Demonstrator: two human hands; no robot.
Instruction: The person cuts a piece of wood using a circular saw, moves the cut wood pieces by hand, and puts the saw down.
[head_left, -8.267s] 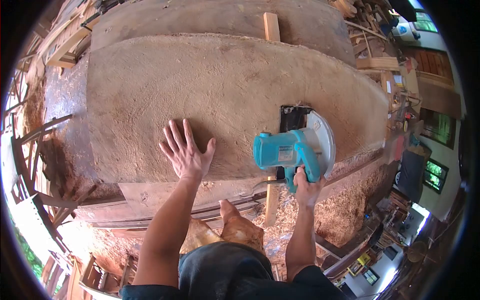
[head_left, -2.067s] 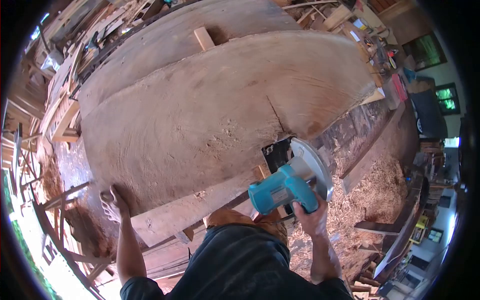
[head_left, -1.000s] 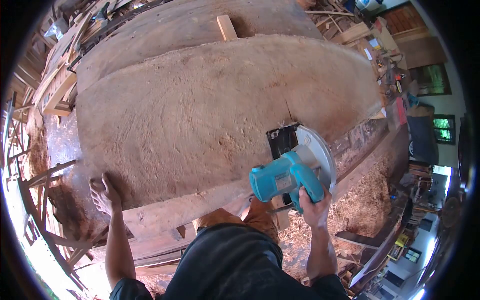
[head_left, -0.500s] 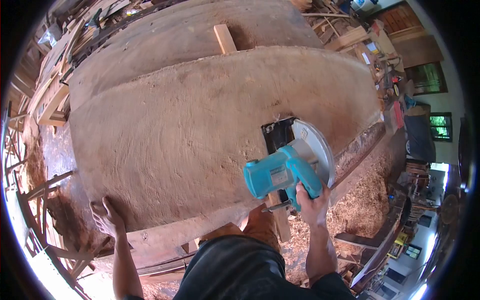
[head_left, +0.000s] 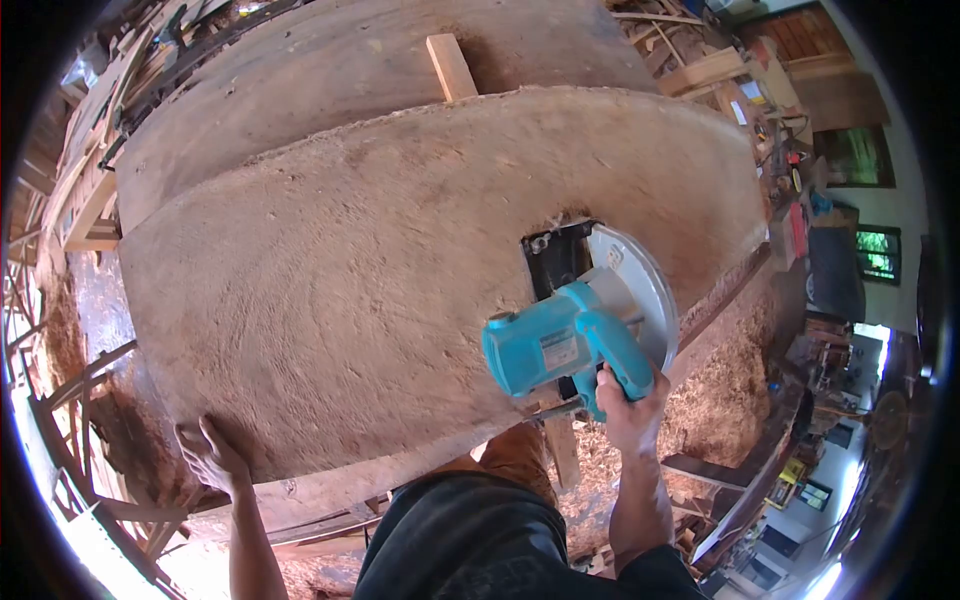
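Note:
A teal circular saw [head_left: 535, 348] with a silver blade guard [head_left: 640, 285] and a black base plate [head_left: 556, 262] sits on a broad, rough wooden slab [head_left: 330, 270], towards its right end. My right hand [head_left: 632, 412] is wrapped round the saw's rear handle. The blade itself is hidden under the guard and the wood. At the slab's near left corner my left hand [head_left: 215, 460] rests with fingers stretched and somewhat apart, holding nothing.
Behind the slab lies another wide board [head_left: 330, 90], with a short wood block [head_left: 452, 68] upright in view at the slab's far edge. Shavings [head_left: 715, 405] cover the floor at right. Timber pieces [head_left: 95, 215] are stacked at left; a cluttered bench [head_left: 775, 150] stands at far right.
The saw has shifted slightly forward across the slab, towards its far edge, with my right hand on it. My left hand stays at the slab's corner. The view has tilted a little.

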